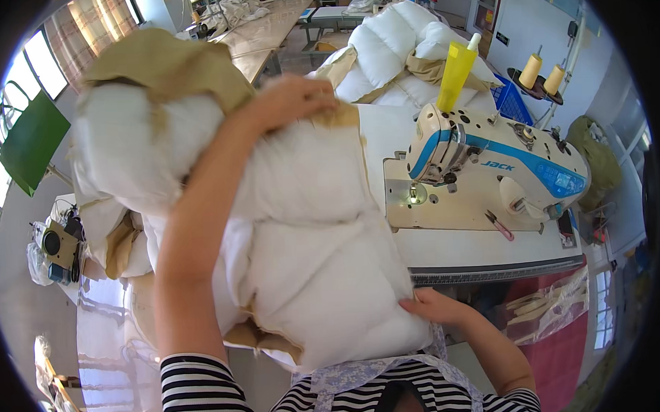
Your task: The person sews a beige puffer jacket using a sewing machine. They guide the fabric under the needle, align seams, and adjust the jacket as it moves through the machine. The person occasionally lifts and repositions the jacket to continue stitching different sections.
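A bulky white padded quilted piece point(302, 229) with tan fabric edging lies across the sewing table in front of me and bulges up to the left. My left hand point(293, 100) reaches over it and presses down on its far top edge near the tan trim. My right hand point(435, 306) grips the near lower corner of the same white piece at the table's front edge. A white and blue sewing machine point(489, 171) stands just right of the padding, its needle area lit.
A yellow bottle point(456, 72) stands on the machine, two thread cones point(542, 71) behind it. More white padded pieces point(397, 51) are heaped at the back. A green bag point(31, 140) hangs at the left. A small pink tool point(499, 226) lies on the machine bed.
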Action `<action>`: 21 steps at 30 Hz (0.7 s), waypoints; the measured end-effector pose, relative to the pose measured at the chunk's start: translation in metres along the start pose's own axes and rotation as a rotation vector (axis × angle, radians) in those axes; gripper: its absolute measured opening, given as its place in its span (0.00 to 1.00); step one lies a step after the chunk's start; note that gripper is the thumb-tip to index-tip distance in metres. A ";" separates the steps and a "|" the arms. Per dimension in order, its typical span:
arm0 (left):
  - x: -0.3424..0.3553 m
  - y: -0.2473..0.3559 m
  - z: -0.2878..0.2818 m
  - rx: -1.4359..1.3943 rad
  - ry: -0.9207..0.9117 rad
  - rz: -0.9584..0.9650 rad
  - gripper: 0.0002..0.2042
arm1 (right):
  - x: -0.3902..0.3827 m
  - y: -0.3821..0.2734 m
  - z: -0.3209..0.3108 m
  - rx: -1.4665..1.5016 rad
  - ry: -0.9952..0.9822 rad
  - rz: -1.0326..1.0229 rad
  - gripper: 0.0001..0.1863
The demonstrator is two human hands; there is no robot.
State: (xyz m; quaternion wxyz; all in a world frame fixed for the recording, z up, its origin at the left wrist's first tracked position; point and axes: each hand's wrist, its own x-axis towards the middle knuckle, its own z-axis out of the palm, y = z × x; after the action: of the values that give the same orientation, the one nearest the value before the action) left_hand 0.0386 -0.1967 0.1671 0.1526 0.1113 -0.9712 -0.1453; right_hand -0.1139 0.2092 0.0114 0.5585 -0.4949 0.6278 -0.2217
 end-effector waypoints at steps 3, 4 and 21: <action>-0.017 0.012 0.032 -0.176 0.013 -0.124 0.13 | -0.022 -0.061 -0.012 -0.322 0.186 0.126 0.23; -0.022 0.020 0.032 -0.224 0.029 -0.164 0.13 | -0.021 -0.078 -0.016 -0.205 0.358 0.030 0.24; -0.084 0.105 0.055 -0.411 0.493 -0.046 0.08 | 0.127 -0.142 -0.021 0.583 0.637 -0.759 0.07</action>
State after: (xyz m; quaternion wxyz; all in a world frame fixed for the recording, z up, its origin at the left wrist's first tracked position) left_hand 0.0809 -0.0632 0.1280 0.3993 0.1319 -0.8525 -0.3106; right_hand -0.0657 0.0342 0.0743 0.3365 -0.4199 0.4563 -0.7087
